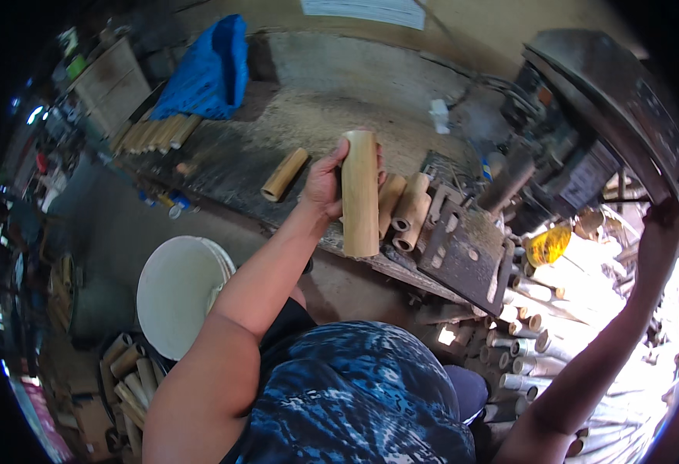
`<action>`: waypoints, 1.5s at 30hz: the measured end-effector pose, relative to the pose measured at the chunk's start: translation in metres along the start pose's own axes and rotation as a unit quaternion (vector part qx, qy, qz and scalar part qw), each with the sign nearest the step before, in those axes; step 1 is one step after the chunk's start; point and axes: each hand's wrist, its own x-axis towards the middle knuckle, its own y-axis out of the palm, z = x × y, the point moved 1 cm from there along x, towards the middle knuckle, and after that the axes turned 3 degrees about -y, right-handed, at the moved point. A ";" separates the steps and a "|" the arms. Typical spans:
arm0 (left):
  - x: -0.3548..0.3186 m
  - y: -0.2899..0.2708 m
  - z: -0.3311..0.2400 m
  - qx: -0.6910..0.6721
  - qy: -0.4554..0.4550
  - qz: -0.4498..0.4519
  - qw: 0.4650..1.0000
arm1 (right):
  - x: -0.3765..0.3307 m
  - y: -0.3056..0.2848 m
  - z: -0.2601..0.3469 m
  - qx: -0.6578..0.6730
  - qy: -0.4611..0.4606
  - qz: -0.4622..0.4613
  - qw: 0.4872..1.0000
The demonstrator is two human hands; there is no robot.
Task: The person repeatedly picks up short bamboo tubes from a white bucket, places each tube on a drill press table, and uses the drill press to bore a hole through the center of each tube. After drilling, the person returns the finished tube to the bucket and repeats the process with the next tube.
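My left hand (326, 179) is closed round a short, pale yellow bamboo tube (360, 201), thumb on its left side and fingertips showing on its right. The tube is held nearly upright in the picture above the front edge of a dusty workbench (308, 116). Just right of it, several cut bamboo tubes (410, 205) lie side by side on the bench, and another short bamboo tube (283, 175) lies to the left. Far to the right, my right hand (663, 215) is raised against the dark frame of a machine (598, 116). Shadow hides its fingers.
A flat metal plate (463, 243) sits at the bench's right end beside the machine. Below it, many bamboo tubes (537, 363) are stacked in bright light near a yellow bag (548, 246). A white bucket (181, 294) stands left; a blue bag (208, 73) rests on the bench's far left.
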 end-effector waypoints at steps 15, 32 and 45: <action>-0.031 0.052 0.075 0.121 0.004 -0.052 0.991 | -0.021 -0.010 0.066 -0.020 -0.010 -0.015 1.000; -0.041 0.051 0.083 0.450 0.016 0.067 0.890 | -0.018 -0.010 0.063 -0.018 -0.010 -0.012 1.000; -0.036 0.052 0.080 0.616 0.076 0.082 0.780 | -0.017 -0.006 0.056 -0.026 -0.058 -0.053 0.997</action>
